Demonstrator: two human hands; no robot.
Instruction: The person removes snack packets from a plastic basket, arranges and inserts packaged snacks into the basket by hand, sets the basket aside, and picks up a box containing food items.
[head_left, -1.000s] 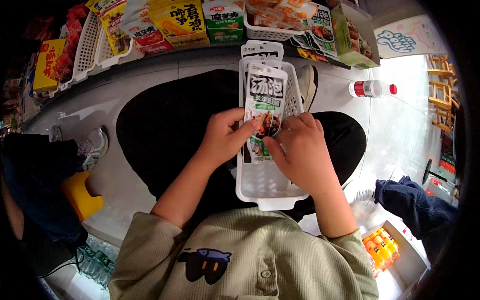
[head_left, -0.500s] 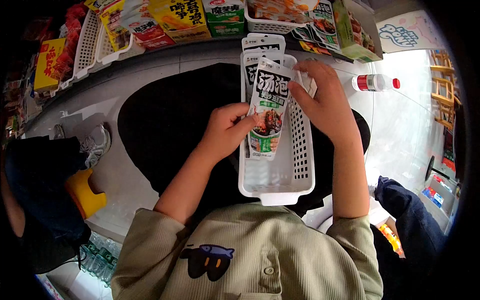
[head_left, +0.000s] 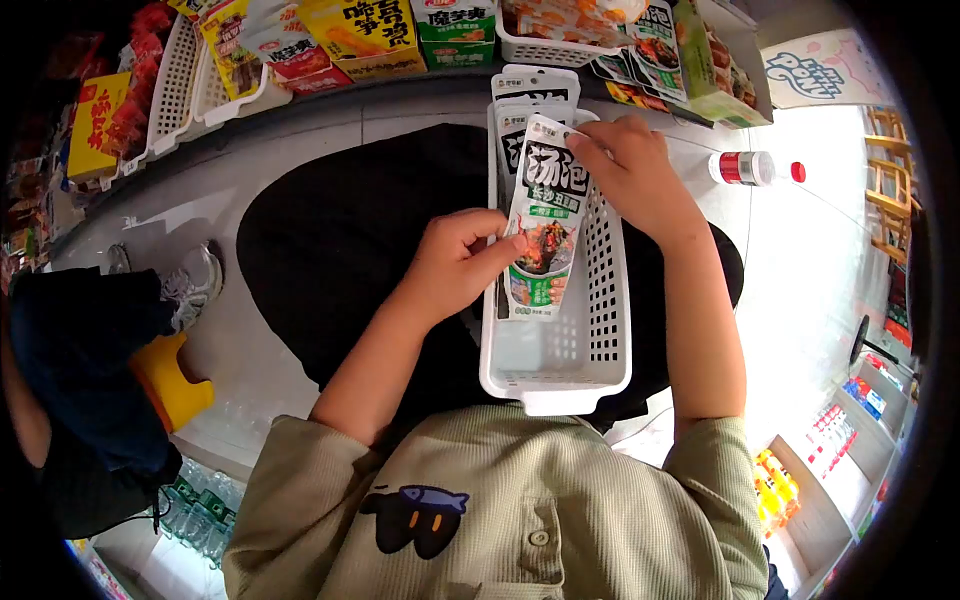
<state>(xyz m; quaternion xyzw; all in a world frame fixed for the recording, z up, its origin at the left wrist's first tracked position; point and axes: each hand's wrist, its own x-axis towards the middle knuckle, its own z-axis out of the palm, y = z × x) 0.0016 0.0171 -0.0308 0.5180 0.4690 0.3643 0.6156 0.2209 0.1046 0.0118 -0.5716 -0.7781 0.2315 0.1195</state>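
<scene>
A long white plastic basket (head_left: pixel 563 400) with a perforated side rests on my lap. Upright snack packets (head_left: pixel 537 85) with black-and-white labels stand in its far end. The front packet (head_left: pixel 546 225), white with a food picture and green print, leans a little to the right. My left hand (head_left: pixel 463 265) pinches its left edge, thumb on the front. At its top right corner, my right hand (head_left: pixel 628 170) closes thumb and fingers on the packet. The fingertips behind it are hidden.
A shelf of snack boxes (head_left: pixel 365 35) and white baskets runs along the far side. A bottle with a red cap (head_left: pixel 742 168) lies on the floor at right. To the left are another person's shoe (head_left: pixel 193 285) and a yellow stool (head_left: pixel 175 385).
My right hand has closed onto the packet's top right corner. The packet has shifted slightly right and tilts more. At lower right, another person's dark-clothed leg has left view, uncovering shelves with bottles.
</scene>
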